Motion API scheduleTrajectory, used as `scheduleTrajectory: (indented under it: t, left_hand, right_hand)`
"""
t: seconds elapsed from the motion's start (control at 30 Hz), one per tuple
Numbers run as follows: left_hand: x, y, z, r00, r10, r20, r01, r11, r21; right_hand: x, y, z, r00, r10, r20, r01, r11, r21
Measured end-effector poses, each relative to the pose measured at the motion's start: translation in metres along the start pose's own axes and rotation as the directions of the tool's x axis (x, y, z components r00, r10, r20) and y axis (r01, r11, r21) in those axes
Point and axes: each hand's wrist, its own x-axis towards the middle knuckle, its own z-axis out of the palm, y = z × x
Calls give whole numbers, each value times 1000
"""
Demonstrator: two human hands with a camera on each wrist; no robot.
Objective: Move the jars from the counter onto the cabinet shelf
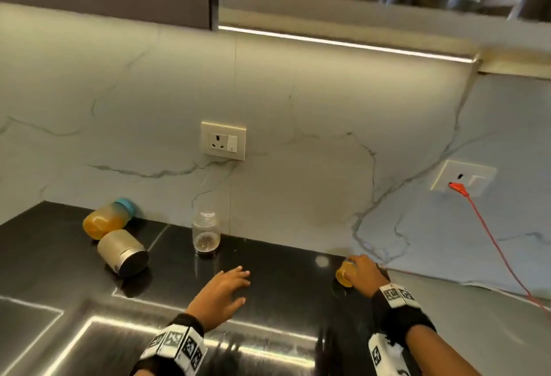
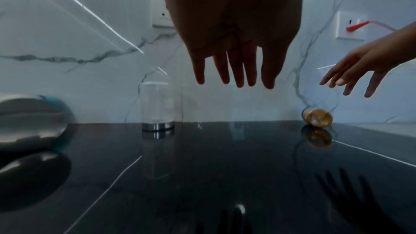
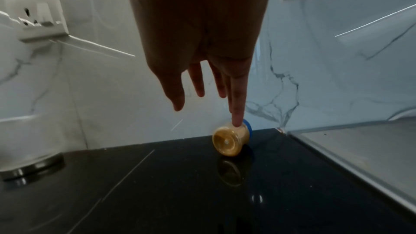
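Several jars are on the black counter point(image 1: 283, 280). At the back left, an orange jar with a blue lid point(image 1: 107, 220) lies on its side beside a metal tin point(image 1: 122, 252) that also lies tipped over. A clear glass jar point(image 1: 205, 234) stands upright by the wall. A small amber jar point(image 3: 229, 138) with a blue lid lies on its side at the right. My right hand point(image 3: 209, 99) reaches over it with straight fingers, and one fingertip point(image 3: 237, 122) touches its side. My left hand point(image 1: 229, 286) hovers flat over the counter's middle, holding nothing. The cabinet shelf point(image 1: 357, 14) is above.
Blurred bottles stand on the shelf. A wall socket point(image 1: 223, 140) sits behind the clear jar. A second socket point(image 1: 462, 180) on the right wall has a red plug and cable point(image 1: 501, 253) running down over a grey worktop point(image 1: 447, 310). A light strip runs under the cabinet.
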Motion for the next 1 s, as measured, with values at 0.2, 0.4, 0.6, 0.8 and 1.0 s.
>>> scheduleTrajectory:
  t: [0.2, 0.4, 0.6, 0.8, 1.0]
  left_hand:
    - [3, -41, 47, 978, -143, 153, 128, 986, 105]
    - [24, -68, 57, 962, -181, 204, 152, 977, 150]
    - [36, -85, 59, 965, -172, 200, 152, 982, 113]
    - [61, -109, 35, 932, -297, -207, 309, 951, 26]
    - [92, -133, 2, 805, -448, -389, 466, 883, -52]
  right_hand:
    - [60, 31, 56, 996, 88, 34, -85, 992, -90]
    - [118, 50, 75, 976, 217, 11, -211, 958, -197]
    - [120, 44, 96, 954, 290, -84, -295, 953, -68]
    - [112, 13, 113, 978, 80, -195, -32, 970, 241]
    - [96, -11, 119, 941, -131, -311, 227, 929, 293]
